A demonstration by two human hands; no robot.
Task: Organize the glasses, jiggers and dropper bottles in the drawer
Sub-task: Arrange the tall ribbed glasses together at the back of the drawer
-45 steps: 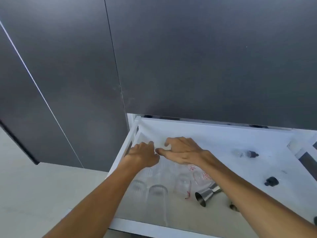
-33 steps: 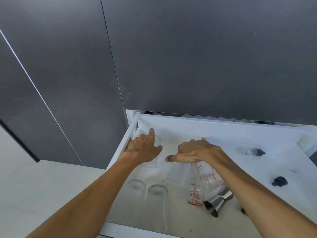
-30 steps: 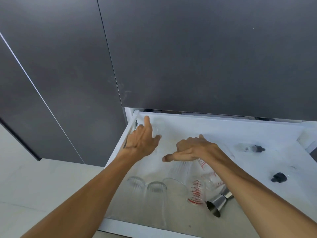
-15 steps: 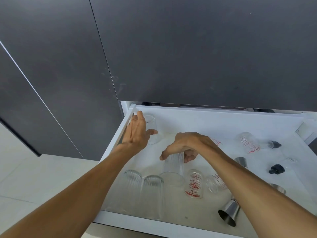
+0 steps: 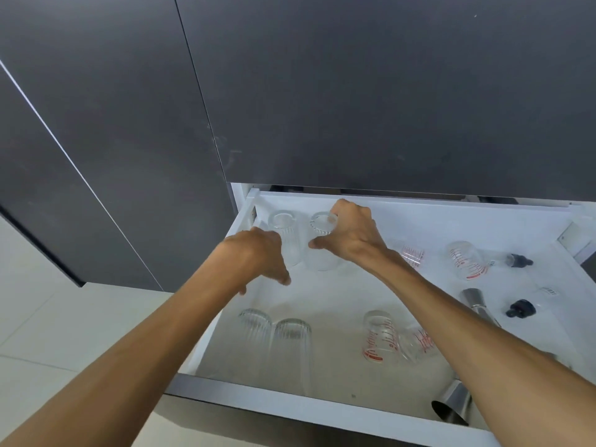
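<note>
The white drawer (image 5: 322,411) is pulled out below me. My right hand (image 5: 350,235) grips a ribbed clear glass (image 5: 321,246) standing upside down at the back left, beside another upturned glass (image 5: 285,235) in the corner. My left hand (image 5: 258,256) hovers in front of that corner glass, fingers curled downward and holding nothing. Two more ribbed glasses (image 5: 274,337) stand at the front left. Red-marked measuring glasses (image 5: 380,337) lie in the middle and at the back right (image 5: 467,259). Steel jiggers (image 5: 454,406) lie at the right, partly under my right arm.
Dropper bottles with black caps (image 5: 517,260) (image 5: 521,308) lie near the drawer's right side. Dark cabinet fronts (image 5: 354,91) rise directly above the drawer's back edge. A pale floor (image 5: 48,317) lies to the left.
My right hand carried a ribbed glass from the drawer's middle to the back left and stood it beside the corner glass. My left hand let go of the corner glass and drew back.
</note>
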